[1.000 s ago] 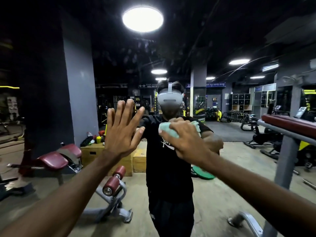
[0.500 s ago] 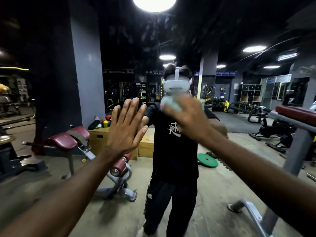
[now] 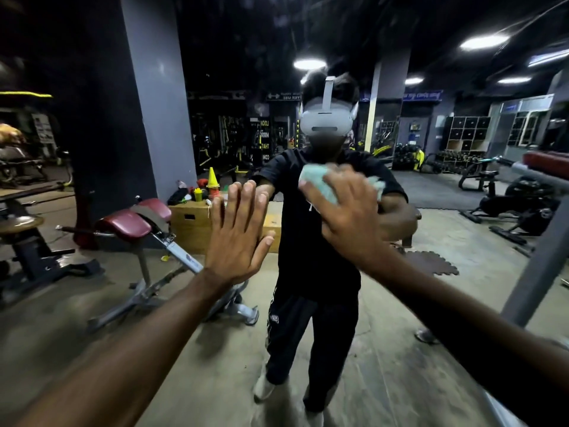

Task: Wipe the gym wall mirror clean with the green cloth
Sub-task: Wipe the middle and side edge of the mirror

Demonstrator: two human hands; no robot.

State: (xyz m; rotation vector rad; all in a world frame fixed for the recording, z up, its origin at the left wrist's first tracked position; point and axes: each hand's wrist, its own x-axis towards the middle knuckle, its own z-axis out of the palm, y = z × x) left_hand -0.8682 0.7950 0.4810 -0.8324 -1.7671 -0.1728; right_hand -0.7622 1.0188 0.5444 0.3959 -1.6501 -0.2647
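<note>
Your right grip (image 3: 345,211) has its fingers bent over the bunched cloth (image 3: 317,186) and presses it against the mirror (image 3: 129,303). Pale green folds poke out past the fingertips and at the far side of the hand. The hand is blurred, so how tightly you clutch the cloth cannot be told. The cloth lies on the glass about level with the chest of your reflection (image 3: 311,272), just to the right of your left grip (image 3: 237,238). No edge or corner of the mirror shows, so its place cannot be given against them. Your left grip is fully open, fingers straight and close together, thumb out, palm flat on the glass, holding nothing. That bare palm is, I judge, the main risk: skin on glass will likely leave a print or smear, which would remain unless you pass the cloth over that spot. Second, wadded as it is, the cloth probably meets the glass over a small patch, so quick strokes could leave unwiped bands between passes. Third, loose folds hang outside your fingers, and a fast sweep could drag the cloth out from under the hand and put bare fingers on the glass. Leaning hard through both arms would also load the glass.
</note>
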